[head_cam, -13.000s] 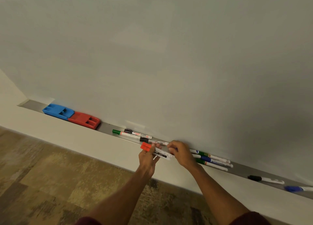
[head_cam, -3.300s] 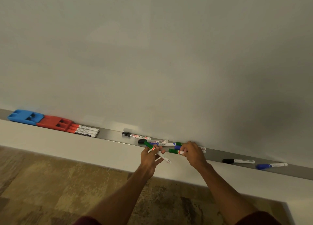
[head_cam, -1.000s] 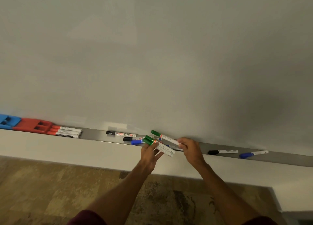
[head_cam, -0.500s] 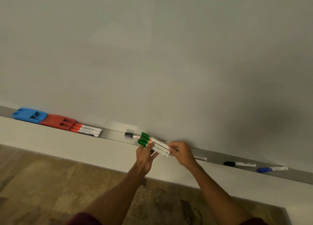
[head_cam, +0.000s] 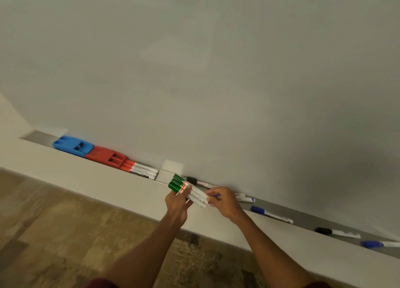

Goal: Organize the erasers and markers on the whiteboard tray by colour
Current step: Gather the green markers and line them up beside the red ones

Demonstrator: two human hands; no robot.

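My left hand (head_cam: 178, 205) and my right hand (head_cam: 224, 202) together hold a bundle of three green-capped markers (head_cam: 187, 191) just in front of the grey whiteboard tray (head_cam: 307, 219). The left hand grips the bundle near the caps; the right hand pinches the white tail ends. At the tray's left end lie a blue eraser (head_cam: 72, 146), a red eraser (head_cam: 106, 157) and three red markers (head_cam: 139, 170), side by side. Behind the bundle rests a black marker (head_cam: 198, 182). To the right lie blue markers (head_cam: 270, 214), (head_cam: 378, 244) and another black marker (head_cam: 336, 232).
The large whiteboard (head_cam: 216, 81) fills the view above the tray. A white ledge (head_cam: 108, 183) runs below the tray, with patterned brown carpet (head_cam: 54, 233) beneath. Another white marker with a blue end (head_cam: 245, 197) lies partly behind my right hand.
Earlier the red markers were set next to the red eraser. Since then my hands gathered the green markers one by one into a bundle of three and carried it slightly left.
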